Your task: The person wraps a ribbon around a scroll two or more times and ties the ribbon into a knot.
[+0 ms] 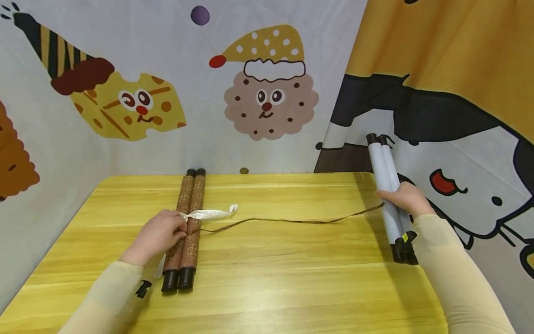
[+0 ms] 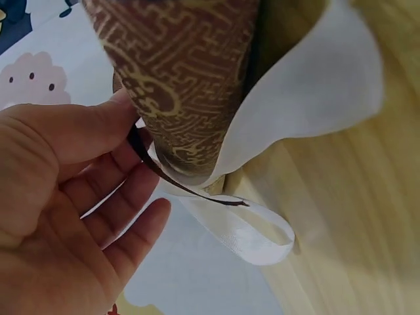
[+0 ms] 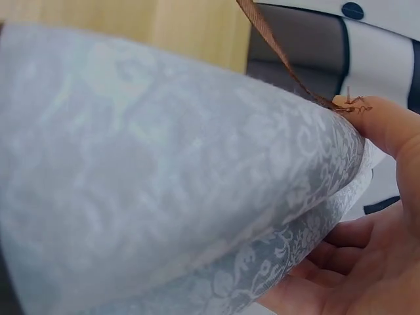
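A brown patterned scroll [image 1: 193, 241], two rolls side by side with dark end knobs, lies on the table at the left. A white ribbon [image 1: 210, 214] is round its middle. Beside it my left hand [image 1: 158, 233] pinches a thin brown ribbon [image 2: 154, 164], thumb at the scroll's edge. That ribbon stretches over the table to my right hand [image 1: 406, 197]. There I grip a white floral scroll [image 1: 385, 178], also two rolls with dark knobs, tilted at the table's right edge. In the right wrist view my thumb lies by the ribbon's frayed end.
The yellow wood-grain table [image 1: 292, 269] runs up to a cloth backdrop [image 1: 167, 28] with cartoon prints. Another patterned cloth [image 1: 438, 111] hangs close at the right, behind the white scroll. A small black clip-like piece [image 1: 143, 289] shows below my left wrist.
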The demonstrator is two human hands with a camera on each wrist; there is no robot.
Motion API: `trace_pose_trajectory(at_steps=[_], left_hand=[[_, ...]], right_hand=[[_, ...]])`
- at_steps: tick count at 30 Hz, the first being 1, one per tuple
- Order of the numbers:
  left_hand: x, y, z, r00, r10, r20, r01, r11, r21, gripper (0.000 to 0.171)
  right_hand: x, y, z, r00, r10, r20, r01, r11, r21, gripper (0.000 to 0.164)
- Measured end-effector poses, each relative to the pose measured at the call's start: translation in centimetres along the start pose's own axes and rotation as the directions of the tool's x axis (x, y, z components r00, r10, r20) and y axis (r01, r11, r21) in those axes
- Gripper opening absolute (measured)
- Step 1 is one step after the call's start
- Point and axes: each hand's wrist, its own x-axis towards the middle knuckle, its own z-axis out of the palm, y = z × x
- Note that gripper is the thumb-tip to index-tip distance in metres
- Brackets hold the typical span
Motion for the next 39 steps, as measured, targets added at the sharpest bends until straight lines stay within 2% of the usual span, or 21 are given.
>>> trace_pose_trajectory(at_steps=[5,10,13,16,23,30,34,39], left_hand=[[0.2,-0.7,-0.3,1.0,-0.021,0.015,0.022,0.998,-0.056,0.021],[0.3,-1.4,-1.4,0.997,-0.073,0.007,0.073,0.993,-0.092,0.014],[0.2,-1.5,-1.9,0.995,-0.101,0.011,0.101,0.988,-0.116,0.01],[0.1,-1.5,-2.2,0.992,-0.119,0.028,0.122,0.983,-0.135,0.009],[0.5,-1.3,-2.5,0.992,-0.128,0.021,0.13,0.979,-0.155,0.008],[0.9,-0.9,-2.9,0.992,-0.127,0.022,0.129,0.977,-0.168,0.007],[1.0,-0.8,-2.8,0.994,-0.109,0.017,0.11,0.979,-0.169,0.008],[1.1,-0.6,-2.7,0.994,-0.107,0.018,0.109,0.98,-0.169,0.009]], right_hand=[[-0.8,0.5,-2.0,0.998,-0.006,-0.063,0.006,1.0,0.01,0.091],[-1.4,1.7,-3.6,0.992,0.016,-0.125,-0.017,1.0,-0.002,0.093],[-1.7,1.8,-3.8,0.992,0.024,-0.121,-0.021,0.999,0.024,0.094],[-1.8,1.3,-3.4,0.996,0.026,-0.08,-0.023,0.999,0.044,0.095],[-1.8,-2.1,-0.7,0.998,-0.025,0.05,0.02,0.996,0.092,0.093],[-2.4,-6.8,4.0,0.978,-0.118,0.171,0.09,0.983,0.161,0.087],[-3.2,-9.4,6.8,0.968,-0.139,0.211,0.103,0.979,0.175,0.082],[-3.6,-12.3,9.9,0.959,-0.163,0.233,0.126,0.978,0.166,0.068]])
